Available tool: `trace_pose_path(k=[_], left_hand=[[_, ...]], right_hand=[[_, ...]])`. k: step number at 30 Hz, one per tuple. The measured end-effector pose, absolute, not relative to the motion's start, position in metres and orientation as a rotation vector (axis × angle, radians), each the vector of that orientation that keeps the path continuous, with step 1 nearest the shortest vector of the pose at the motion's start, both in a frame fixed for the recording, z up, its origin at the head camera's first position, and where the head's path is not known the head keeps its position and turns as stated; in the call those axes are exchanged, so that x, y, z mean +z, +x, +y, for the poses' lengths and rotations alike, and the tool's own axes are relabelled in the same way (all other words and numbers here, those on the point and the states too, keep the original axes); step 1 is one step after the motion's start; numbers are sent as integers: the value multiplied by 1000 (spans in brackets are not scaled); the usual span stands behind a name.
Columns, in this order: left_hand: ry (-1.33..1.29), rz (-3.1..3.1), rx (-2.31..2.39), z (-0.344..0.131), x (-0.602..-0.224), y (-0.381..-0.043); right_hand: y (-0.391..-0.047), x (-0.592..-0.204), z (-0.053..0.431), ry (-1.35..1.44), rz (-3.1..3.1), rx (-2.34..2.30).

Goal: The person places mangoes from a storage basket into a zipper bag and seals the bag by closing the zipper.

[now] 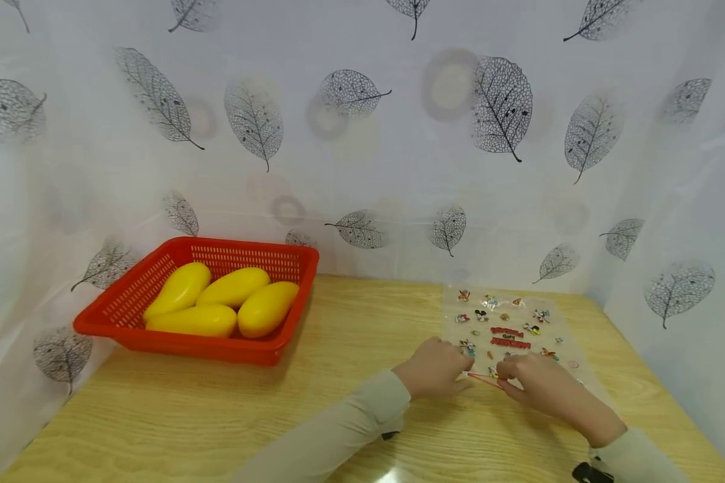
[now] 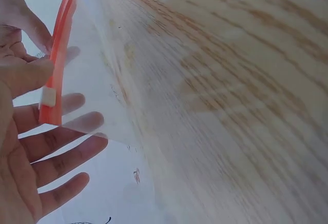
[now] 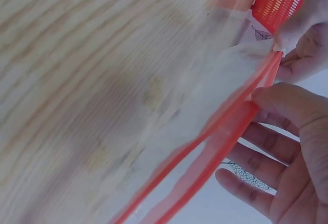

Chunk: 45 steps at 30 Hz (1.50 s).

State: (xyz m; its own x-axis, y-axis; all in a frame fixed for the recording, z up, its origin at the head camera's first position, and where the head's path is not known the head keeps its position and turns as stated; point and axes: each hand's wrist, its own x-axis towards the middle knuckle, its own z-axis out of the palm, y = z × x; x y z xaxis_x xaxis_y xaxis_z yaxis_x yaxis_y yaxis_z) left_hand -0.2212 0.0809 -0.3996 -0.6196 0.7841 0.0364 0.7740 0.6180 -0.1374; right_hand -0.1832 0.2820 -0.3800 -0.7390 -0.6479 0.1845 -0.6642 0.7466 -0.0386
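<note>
A clear zip bag [image 1: 480, 329] printed with small cartoon figures lies at the right of the table, its red zip edge [image 1: 485, 380] towards me. My left hand [image 1: 435, 369] pinches the left end of that edge, beside the white slider [image 2: 48, 97]. My right hand [image 1: 546, 388] holds the edge a little further right, thumb on the red strip and the other fingers behind the film. In the right wrist view the two red strips [image 3: 197, 180] stand apart from each other below my right thumb. The bag's far right end of the zip is hidden by my right hand.
A red plastic basket [image 1: 202, 347] stands at the left of the wooden table [image 1: 362, 322], with several yellow mango-shaped fruits [image 1: 268, 308] in it. Behind and at the sides hangs a white curtain [image 1: 374, 174] with a leaf print.
</note>
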Motion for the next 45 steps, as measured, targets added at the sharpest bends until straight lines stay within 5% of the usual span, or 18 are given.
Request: trace_pose_path(k=[45], left_hand=[[-1179, -2538, -198, 18, -395, -237]], right_hand=[[-177, -381, 288, 1077, -2447, 84]])
